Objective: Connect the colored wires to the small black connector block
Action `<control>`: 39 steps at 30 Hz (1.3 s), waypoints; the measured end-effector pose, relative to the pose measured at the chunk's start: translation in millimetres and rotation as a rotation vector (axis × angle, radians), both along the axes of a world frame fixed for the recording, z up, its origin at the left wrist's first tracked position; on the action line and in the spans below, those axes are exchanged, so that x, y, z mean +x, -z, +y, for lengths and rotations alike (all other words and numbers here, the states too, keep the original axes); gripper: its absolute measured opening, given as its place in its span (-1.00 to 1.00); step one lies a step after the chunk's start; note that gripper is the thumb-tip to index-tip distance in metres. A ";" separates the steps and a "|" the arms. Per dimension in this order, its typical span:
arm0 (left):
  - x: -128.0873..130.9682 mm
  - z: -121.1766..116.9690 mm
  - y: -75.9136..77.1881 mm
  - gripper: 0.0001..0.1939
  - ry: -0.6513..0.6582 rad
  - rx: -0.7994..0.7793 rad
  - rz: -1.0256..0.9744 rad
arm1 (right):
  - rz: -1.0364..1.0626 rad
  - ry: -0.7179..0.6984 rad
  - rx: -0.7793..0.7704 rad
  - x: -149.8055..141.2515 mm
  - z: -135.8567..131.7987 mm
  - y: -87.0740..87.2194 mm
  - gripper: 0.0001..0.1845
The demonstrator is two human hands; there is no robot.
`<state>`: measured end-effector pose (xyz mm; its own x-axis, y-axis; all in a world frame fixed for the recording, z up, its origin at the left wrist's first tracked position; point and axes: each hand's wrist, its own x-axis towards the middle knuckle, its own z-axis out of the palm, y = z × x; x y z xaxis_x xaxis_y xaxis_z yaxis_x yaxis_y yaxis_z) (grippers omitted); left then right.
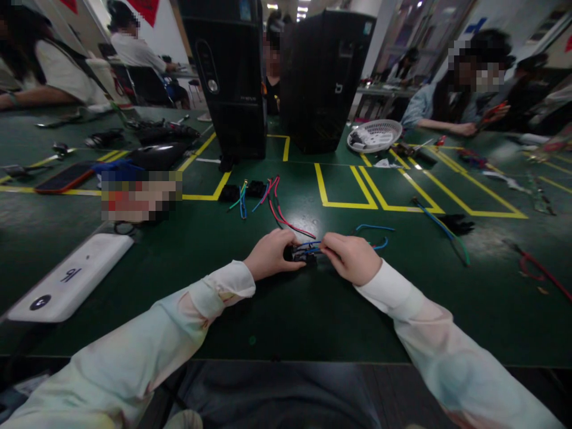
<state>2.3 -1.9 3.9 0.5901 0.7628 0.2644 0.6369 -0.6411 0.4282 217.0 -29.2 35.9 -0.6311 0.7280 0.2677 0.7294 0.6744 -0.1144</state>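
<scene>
My left hand (271, 255) is closed round a small black part (298, 254) that rests on the green table (286, 310). My right hand (351, 257) pinches the blue wires (311, 247) that run into that part. More blue wire (378, 236) trails off to the right behind my right hand, and a red wire (288, 221) lies just beyond my left hand. Both arms wear pale long sleeves.
Two more black parts with coloured wires (250, 192) lie further back, before two black computer towers (230, 77). A white device (69, 279) lies at left, a white basket (376, 134) at back right. Loose wires (442, 226) lie at right. Other people sit around the table.
</scene>
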 end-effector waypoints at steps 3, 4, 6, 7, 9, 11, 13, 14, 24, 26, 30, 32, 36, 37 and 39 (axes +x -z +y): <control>0.2 -0.1 0.0 -0.67 -0.004 0.002 0.000 | -0.029 0.049 0.044 -1.2 -0.3 1.9 -0.82; 0.2 -0.1 0.0 -0.67 -0.005 0.001 0.001 | -0.026 0.032 0.021 -0.4 -0.2 1.9 -0.83; 0.1 0.0 -0.1 -0.66 -0.006 -0.002 0.007 | 0.007 -0.029 -0.066 2.3 0.6 1.0 -0.87; 0.0 0.0 -0.1 -0.66 -0.005 -0.003 0.010 | 0.031 -0.062 -0.110 3.5 1.0 0.3 -0.88; -0.3 0.2 -0.1 -0.66 0.003 -0.004 0.011 | 0.078 -0.093 -0.155 4.3 1.6 -0.9 -0.90; -0.6 0.3 0.1 -0.66 0.012 -0.005 0.004 | 0.104 -0.055 -0.122 2.7 1.6 -1.2 -0.90; -0.7 0.5 0.4 -0.67 0.016 -0.005 -0.003 | 0.085 0.008 -0.043 0.1 1.3 -0.3 -0.87; -0.7 0.6 0.6 -0.67 0.015 -0.004 -0.005 | 0.061 0.031 -0.007 -0.8 1.3 0.4 -0.85; -0.6 1.1 1.0 -0.66 0.010 0.004 0.006 | 0.108 -0.050 -0.114 3.5 3.4 0.9 -0.89; -0.8 1.1 1.1 -0.66 0.017 0.000 0.005 | 0.111 -0.038 -0.076 1.2 3.2 0.0 -0.87; -0.7 0.8 1.1 -0.66 0.011 -0.007 -0.006 | 0.050 -0.036 -0.063 2.0 4.6 -0.1 -0.85; -0.4 0.6 0.7 -0.66 0.005 -0.007 -0.009 | 0.044 -0.070 -0.115 5.3 5.6 0.2 -0.86; -0.3 0.7 -0.3 -0.66 0.004 -0.010 -0.002 | 0.059 -0.115 -0.180 8.0 6.0 0.4 -0.88; -0.4 0.8 -0.5 -0.66 0.008 -0.014 -0.001 | 0.053 -0.093 -0.155 6.7 5.7 0.3 -0.88; -0.6 1.3 -0.7 -0.66 0.017 -0.022 -0.001 | 0.033 -0.022 -0.065 2.2 5.0 0.4 -0.87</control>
